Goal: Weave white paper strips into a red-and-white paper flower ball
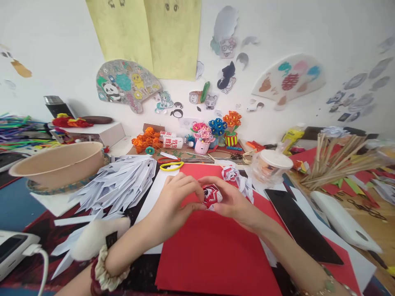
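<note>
A red-and-white folded paper rose [212, 195] is held up between my two hands, above a large sheet of red paper [212, 250]. My left hand [180, 195] is curled at the rose's left side, with thumb and fingertips at its edge. Around the right side, my right hand [233, 201] is wrapped with the thumb in front. The fingers partly cover the rose. Just behind, a second red-and-white paper rose [230, 173] lies near some folded white paper strips [246, 187]. Beyond my left hand are scissors with yellow and red handles [172, 166].
At left, a heap of white paper strips [119, 181] lies beside a beige basin [58, 164]. To the right are a black phone [302, 226], a white device [347, 222], a lidded tub [273, 164] and wooden sticks [330, 160]. Small craft flower pots [202, 146] stand by the wall.
</note>
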{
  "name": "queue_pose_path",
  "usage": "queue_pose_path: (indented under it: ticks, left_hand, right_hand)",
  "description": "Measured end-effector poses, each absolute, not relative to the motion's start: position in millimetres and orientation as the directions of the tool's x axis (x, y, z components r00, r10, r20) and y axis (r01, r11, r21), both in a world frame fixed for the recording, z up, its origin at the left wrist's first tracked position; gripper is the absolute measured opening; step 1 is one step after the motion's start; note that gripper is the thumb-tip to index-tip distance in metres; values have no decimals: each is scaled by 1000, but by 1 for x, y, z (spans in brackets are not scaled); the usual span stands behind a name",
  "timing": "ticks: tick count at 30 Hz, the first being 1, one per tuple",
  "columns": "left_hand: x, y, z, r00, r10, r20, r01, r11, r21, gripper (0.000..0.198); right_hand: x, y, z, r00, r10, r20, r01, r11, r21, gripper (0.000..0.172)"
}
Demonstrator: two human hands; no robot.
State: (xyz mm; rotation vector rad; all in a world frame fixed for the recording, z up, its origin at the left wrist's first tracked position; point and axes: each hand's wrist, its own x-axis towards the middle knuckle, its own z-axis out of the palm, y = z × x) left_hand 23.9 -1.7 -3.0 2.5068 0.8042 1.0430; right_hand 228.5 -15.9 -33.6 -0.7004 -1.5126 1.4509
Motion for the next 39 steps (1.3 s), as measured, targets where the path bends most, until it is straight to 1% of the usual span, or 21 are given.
queue_pose_path:
  ticks: [3,5,8,12,16,18,22,30,34,39]
  left_hand:
    - [21,1,2,607,608,512,416,-792,447,15]
    - [19,1,1,594,602,534,422,-798,430,13]
    - [18,0,-5,530,583,616,399,-812,426,9]
    - [17,-5,-13,489,517,703,384,-851,358,9]
    - [17,-8,-13,516,466,719,369,-878,304,8]
    - [16,-8,-12,532,472,703,366,-877,312,8]
    - [15,-9,-11,539,500,678,352,-865,358,7]
    - [14,-10,-10,559,502,661,359,-864,352,6]
    - [13,-10,-10,607,526,595,353,-850,392,5]
    - [13,-10,-11,628,563,537,357,-822,444,11]
  right_hand:
    - [231,-13,-34,-413,879,237,-43,241,-970,47]
    - [230,-12,-36,-386,890,242,-7,259,-966,40]
    - [229,-13,-36,-366,891,271,-31,279,-960,34]
    - [228,-16,-36,-381,883,274,-17,289,-957,34]
    - [229,-18,-36,-399,868,295,-27,310,-950,41]
    - [230,-18,-37,-409,862,299,-28,315,-949,45]
    - [230,-19,-37,-402,865,300,-9,324,-946,45]
    - [229,-22,-33,-402,869,290,-5,315,-949,48]
    - [230,-23,-34,-400,869,292,10,323,-946,50]
    - [230,-24,-35,-394,870,296,36,336,-941,49]
